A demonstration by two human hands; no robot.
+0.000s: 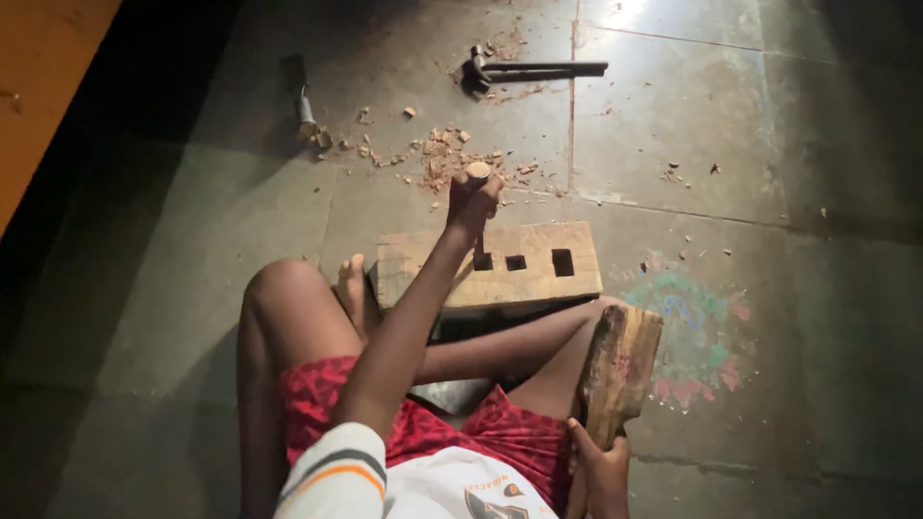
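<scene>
Head view looks straight down on a seated person, and from my remote station I read it like this: the left hand (473, 197) has its grip closed tight around the handle of a chisel (478, 248), whose blade stands upright at the leftmost of three square holes in a wooden block (538, 279); the block lies flat on the tiled floor (673, 125), just ahead of the person's legs, with a bare foot (354, 288) touching its left end; the right hand (598, 471) has its grip wrapped round the lower end of a rough wooden mallet (620, 370), held raised beside the right knee, well apart from the chisel.

Wood chips (442, 159) lie scattered beyond the block, with a hammer (524, 70) and a second small tool (306, 113) farther off.

My worry is a glancing blow; the chisel top is small and the light is poor, so the mallet could land on the knuckles; the blade could also slip toward the foot if the block shifts.
</scene>
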